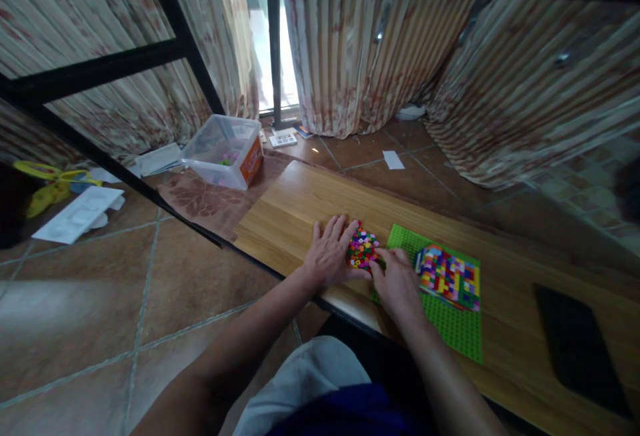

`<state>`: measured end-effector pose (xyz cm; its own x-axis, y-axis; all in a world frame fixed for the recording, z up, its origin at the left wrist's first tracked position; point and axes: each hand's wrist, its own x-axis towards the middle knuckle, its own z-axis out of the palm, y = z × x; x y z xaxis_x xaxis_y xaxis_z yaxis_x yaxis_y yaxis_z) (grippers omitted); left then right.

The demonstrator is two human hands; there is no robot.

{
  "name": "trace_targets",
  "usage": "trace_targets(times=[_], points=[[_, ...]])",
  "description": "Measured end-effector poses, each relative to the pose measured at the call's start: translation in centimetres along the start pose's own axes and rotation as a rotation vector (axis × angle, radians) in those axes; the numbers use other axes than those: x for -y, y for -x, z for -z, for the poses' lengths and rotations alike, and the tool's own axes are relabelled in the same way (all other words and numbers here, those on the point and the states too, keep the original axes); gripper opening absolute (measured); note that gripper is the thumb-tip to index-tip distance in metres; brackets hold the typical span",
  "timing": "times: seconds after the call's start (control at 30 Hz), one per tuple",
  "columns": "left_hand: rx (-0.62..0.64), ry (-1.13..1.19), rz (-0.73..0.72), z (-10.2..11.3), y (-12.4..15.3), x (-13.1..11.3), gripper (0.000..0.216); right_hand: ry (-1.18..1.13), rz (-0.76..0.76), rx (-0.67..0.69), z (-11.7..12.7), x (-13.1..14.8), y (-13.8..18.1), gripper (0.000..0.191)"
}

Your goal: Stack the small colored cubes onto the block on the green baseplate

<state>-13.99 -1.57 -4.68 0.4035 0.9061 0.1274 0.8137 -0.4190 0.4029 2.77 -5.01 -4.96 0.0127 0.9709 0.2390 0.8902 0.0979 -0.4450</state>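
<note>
A pile of small, many-coloured toy bricks (361, 247) lies on the wooden table between my two hands. My left hand (330, 253) rests flat at the pile's left side, fingers stretched out and thumb along its near edge. At the right edge of the pile, the thumb and fingers of my right hand (397, 279) come together in a pinch; what is between them, if anything, is too small to make out. Just right of that hand is a green baseplate (450, 333), partly covered by it. On the plate stands a block of colourful stacked bricks (447, 276).
A dark flat object (580, 343) lies at the table's right end. Beyond the left end, a clear plastic box (227, 149) with a few bricks stands on the floor. White packaging (77, 215) lies farther left. A dark metal frame (190, 76) runs along the left and top.
</note>
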Motion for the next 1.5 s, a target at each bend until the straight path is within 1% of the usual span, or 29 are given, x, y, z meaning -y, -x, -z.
trace_targets(times=[0.07,0.13,0.27,0.33,0.43,0.5,0.63,0.8,0.93,1.2,1.37,1.5], points=[[0.020,0.027,-0.064,0.2,-0.5,0.2,0.112,-0.021,-0.002,0.024,0.2,0.1,0.0,0.026],[0.039,0.052,-0.112,0.4,-0.7,0.3,0.110,-0.055,0.003,0.017,0.3,0.2,0.0,0.024],[0.065,0.115,-0.125,1.1,-0.9,0.7,0.103,-0.119,-0.017,-0.023,0.5,0.0,0.1,0.020],[0.043,0.170,-0.120,1.3,-1.3,1.0,0.093,-0.137,-0.021,-0.023,0.6,0.0,0.2,0.021],[-0.013,0.258,-0.127,1.5,-2.6,1.4,0.072,-0.162,0.002,-0.018,0.6,-0.1,0.2,0.022],[-0.026,0.282,-0.133,1.4,-3.6,1.5,0.063,-0.160,0.010,-0.032,0.7,-0.2,0.3,0.024],[0.002,0.247,-0.184,0.8,-5.0,1.5,0.053,-0.120,-0.002,-0.056,0.9,-0.2,0.5,0.031],[0.024,0.223,-0.315,0.3,-5.1,1.8,0.044,-0.112,-0.011,-0.024,1.2,0.4,0.4,0.031],[0.021,0.260,-0.354,0.3,-4.8,2.1,0.041,-0.123,-0.052,-0.041,0.9,0.8,-0.1,0.029],[-0.009,0.339,-0.341,0.5,-4.7,2.0,0.042,-0.163,-0.124,-0.138,-0.4,0.8,-0.9,0.031],[-0.024,0.378,-0.325,0.7,-4.6,2.0,0.042,-0.162,-0.116,-0.120,-0.6,1.0,-0.9,0.032],[-0.062,0.429,-0.237,0.7,-4.4,2.0,0.039,-0.158,-0.082,-0.092,-0.6,1.2,-0.7,0.029]])
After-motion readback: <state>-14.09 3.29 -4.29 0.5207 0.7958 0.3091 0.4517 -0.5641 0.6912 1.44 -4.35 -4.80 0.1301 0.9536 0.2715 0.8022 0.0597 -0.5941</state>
